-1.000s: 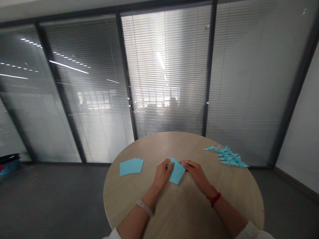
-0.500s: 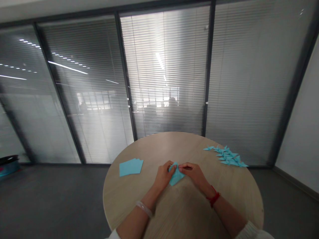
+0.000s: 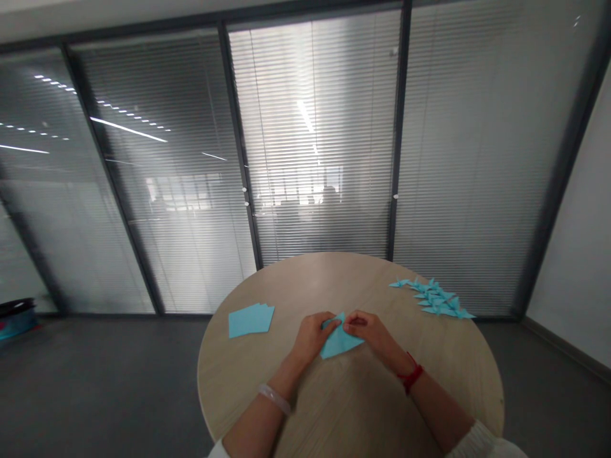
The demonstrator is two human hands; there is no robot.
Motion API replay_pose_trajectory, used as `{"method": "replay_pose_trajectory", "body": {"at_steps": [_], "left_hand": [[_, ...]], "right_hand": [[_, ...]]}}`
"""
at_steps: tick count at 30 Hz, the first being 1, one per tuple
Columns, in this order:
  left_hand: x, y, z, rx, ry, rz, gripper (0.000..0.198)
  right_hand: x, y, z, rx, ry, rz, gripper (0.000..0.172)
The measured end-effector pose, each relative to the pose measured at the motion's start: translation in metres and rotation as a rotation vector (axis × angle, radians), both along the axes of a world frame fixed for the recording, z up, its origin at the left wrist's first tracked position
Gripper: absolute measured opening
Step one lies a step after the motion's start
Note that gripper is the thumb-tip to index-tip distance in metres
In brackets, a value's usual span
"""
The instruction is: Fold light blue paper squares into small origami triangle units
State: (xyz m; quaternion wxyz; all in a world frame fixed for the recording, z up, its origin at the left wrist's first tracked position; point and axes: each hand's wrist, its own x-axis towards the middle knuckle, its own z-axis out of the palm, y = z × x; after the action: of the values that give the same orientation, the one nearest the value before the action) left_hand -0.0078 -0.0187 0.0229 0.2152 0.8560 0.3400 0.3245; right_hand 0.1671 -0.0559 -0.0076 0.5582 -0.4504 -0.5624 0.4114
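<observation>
A folded sheet of light-blue origami paper [image 3: 340, 343] lies between my hands over the middle of the table, one long edge facing me. My left hand [image 3: 312, 336] grips its upper left part, with the thumb pressed on top. At the upper right of the paper, my right hand [image 3: 366, 329] pinches it with curled fingers close to the left thumb. The exact fold under the fingertips is hidden.
The round wooden table [image 3: 324, 273] bears a small stack of blue paper sheets [image 3: 251, 320] on the left. Several folded blue paper cranes [image 3: 436, 298] lie grouped near the right edge. Glass panels with blinds [image 3: 319, 140] stand behind.
The paper in my hands has turned and shows a wider face, its lower edge reaching further right. Both hands have shifted slightly with it; the stack and the cranes stay put.
</observation>
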Motion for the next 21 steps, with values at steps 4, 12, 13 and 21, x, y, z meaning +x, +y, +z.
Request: {"method": "replay_pose_trajectory", "body": {"at_steps": [4,12,13,21], "left_hand": [[-0.001,0.002,-0.001,-0.036,-0.027,-0.045,0.027],[-0.002,0.005,-0.003,-0.139,-0.133,-0.036,0.035],[-0.001,0.006,-0.003,-0.168,-0.169,-0.031,0.04],[-0.005,0.012,-0.001,-0.972,-0.607,-0.126,0.051]], "right_hand": [[-0.001,0.0,-0.001,-0.023,0.055,0.007,0.043],[0.002,0.002,-0.004,-0.001,-0.044,-0.001,0.037],[0.003,0.003,-0.005,0.013,-0.045,-0.015,0.036],[0.003,-0.001,-0.001,0.042,-0.019,-0.046,0.037]]}}
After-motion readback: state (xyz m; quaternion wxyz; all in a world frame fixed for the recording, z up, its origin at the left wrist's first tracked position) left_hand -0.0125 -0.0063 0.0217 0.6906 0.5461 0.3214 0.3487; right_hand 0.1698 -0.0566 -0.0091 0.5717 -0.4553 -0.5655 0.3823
